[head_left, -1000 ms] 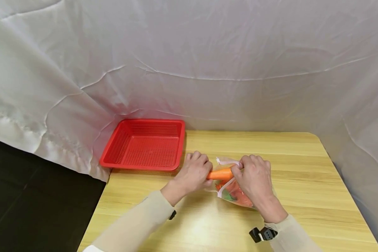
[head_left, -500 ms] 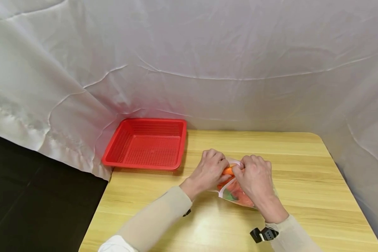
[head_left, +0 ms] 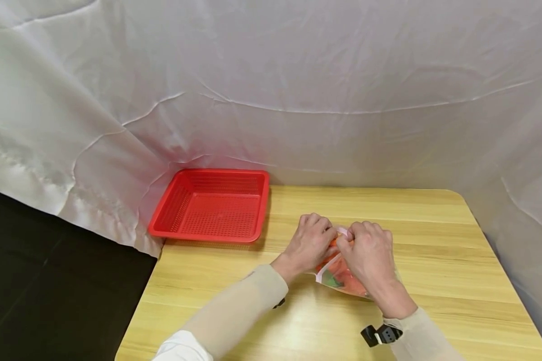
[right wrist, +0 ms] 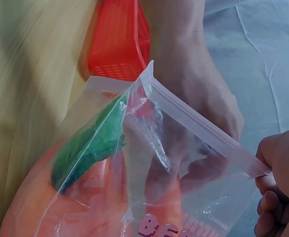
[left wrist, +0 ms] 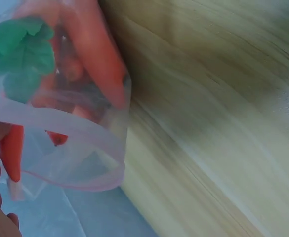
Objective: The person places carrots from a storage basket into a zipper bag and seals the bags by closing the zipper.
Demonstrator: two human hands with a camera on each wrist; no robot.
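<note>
A clear zip bag (head_left: pixel 340 279) lies on the wooden table (head_left: pixel 433 250), holding orange carrots and a green leafy piece (right wrist: pixel 90 148). My left hand (head_left: pixel 313 239) is at the bag's mouth, its fingers curled round an orange carrot (head_left: pixel 332 244) that is almost wholly inside. In the left wrist view that carrot (left wrist: pixel 12 150) shows beside my fingers, inside the bag's rim (left wrist: pixel 85 133). My right hand (head_left: pixel 367 248) pinches the bag's upper zip edge (right wrist: pixel 208 131) and holds the mouth open; its fingers (right wrist: pixel 277 187) show at the lower right of the right wrist view.
An empty red perforated basket (head_left: pixel 212 205) sits at the table's far left corner, partly overhanging the left edge. A white sheet hangs behind and to the right. A dark floor lies left of the table. A black strap (head_left: pixel 379 335) sits on my right wrist.
My left hand has moved right, pushing the carrot from mostly outside the bag to nearly all inside. My right hand has stayed at the bag's mouth.
</note>
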